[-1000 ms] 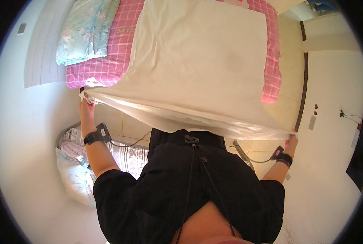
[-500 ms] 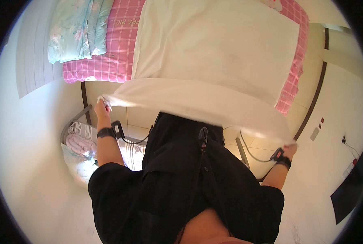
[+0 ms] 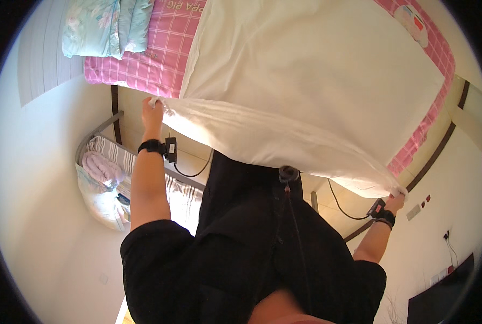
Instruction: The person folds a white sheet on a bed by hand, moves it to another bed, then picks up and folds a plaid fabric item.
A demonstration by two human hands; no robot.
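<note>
A large white sheet [image 3: 311,70] is spread over a bed with a pink checked cover [image 3: 168,59]. Its near edge hangs off the bed toward me, stretched between my two hands. My left hand [image 3: 153,114] is closed round the sheet's left corner, close to the bed's near left edge. On the right, lower in the picture, my right hand [image 3: 396,201] grips the other corner. The sheet sags a little between them in front of my dark clothes. A few shallow creases cross the part on the bed.
A folded pale-blue floral quilt [image 3: 106,27] rests on the bed's far left. Behind my left arm stands a second bed with striped bedding [image 3: 114,154] and a rolled pink towel-like bundle [image 3: 101,168]. A wall socket with a cord [image 3: 447,236] and a dark screen [image 3: 441,294] are at right.
Both hands still hold the corners. The left has moved up toward the bed and slightly right. The sheet's blurred, lifted near edge has come down and now hangs as a sagging flap.
</note>
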